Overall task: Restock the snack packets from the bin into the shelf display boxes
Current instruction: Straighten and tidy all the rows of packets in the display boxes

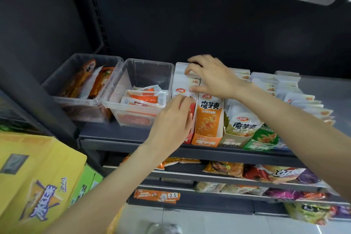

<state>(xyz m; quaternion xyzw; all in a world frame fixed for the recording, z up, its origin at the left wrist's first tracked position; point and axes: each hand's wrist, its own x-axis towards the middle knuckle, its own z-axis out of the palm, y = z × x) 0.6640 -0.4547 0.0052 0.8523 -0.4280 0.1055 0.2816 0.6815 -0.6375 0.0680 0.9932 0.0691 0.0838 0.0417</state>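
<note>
We find the left hand [171, 121] and right hand [210, 75] both pinching white snack packets [182, 83] in the red display box [191, 112] between them; crowding risks packets buckling or spilling forward.

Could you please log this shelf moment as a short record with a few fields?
setting: shop shelf
left hand: on the front of the red display box
right hand: on the white packets standing in that box
neighbouring box: orange display box, full
bins: two clear bins; nearer clear bin partly filled with orange packets
</note>
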